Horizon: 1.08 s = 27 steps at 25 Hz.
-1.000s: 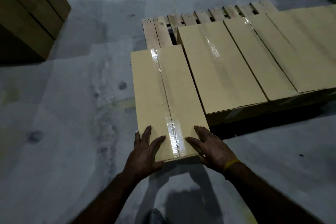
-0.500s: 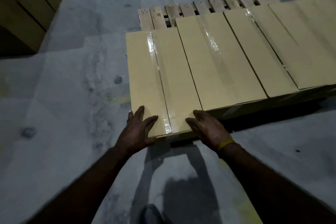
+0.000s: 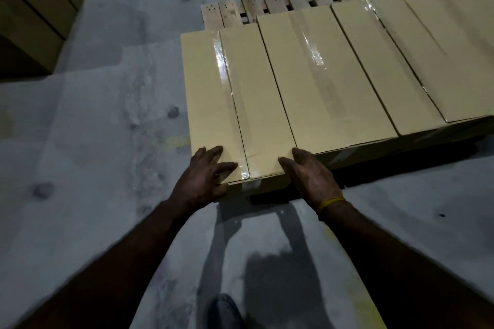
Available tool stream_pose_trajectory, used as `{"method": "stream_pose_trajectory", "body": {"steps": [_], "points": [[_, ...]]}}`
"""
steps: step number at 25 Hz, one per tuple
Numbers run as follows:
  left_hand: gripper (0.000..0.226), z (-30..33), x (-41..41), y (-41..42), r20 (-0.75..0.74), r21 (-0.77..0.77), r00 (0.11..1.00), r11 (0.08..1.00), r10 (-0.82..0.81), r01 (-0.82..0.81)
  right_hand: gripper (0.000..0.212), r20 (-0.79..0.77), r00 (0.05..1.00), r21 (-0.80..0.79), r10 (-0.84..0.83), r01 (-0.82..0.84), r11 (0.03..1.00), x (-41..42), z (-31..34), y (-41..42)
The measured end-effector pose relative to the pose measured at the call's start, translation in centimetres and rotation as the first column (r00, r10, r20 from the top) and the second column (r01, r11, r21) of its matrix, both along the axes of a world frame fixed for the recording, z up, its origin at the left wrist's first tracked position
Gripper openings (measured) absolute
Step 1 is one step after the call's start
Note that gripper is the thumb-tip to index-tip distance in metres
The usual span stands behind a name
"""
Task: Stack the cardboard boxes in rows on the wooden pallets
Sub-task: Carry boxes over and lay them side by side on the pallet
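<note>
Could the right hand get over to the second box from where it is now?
Probably yes. The right hand rests on the near right corner of the end box, and the second box lies directly beside it, top bare, with nothing between.

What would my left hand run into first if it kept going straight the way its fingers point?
The left hand already rests on the near end of the leftmost box. Going straight on, it would likely slide along that box's top, then meet the bare pallet slats; depth is unclear.
</note>
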<state>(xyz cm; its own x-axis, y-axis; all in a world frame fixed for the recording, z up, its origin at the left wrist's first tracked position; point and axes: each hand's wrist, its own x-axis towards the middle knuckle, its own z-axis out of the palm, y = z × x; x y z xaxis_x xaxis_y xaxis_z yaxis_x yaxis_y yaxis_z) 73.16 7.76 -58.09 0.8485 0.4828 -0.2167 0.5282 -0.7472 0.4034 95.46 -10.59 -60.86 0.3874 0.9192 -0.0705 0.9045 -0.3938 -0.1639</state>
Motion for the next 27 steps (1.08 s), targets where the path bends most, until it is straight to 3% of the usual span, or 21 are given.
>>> {"method": "stream_pose_trajectory", "body": {"steps": [5, 11, 27], "points": [[0.058, 0.2, 0.4, 0.9, 0.027, 0.049, 0.999, 0.998, -0.037, 0.035, 0.059, -0.052, 0.999, 0.056, 0.002, 0.0, 0.998, 0.6, 0.1, 0.5], [0.059, 0.0, 0.8, 1.8, 0.03, 0.035, 0.999, 0.999, -0.031, 0.03, 0.073, -0.034, 0.999, 0.034, -0.019, 0.02, 0.999, 0.9, 0.2, 0.9], [0.058, -0.6, 1.3, 3.6, 0.027, 0.05, 0.997, 0.996, -0.069, 0.067, 0.06, -0.08, 0.996, 0.026, -0.048, 0.05, 0.998, 1.8, 1.1, 1.8]]}}
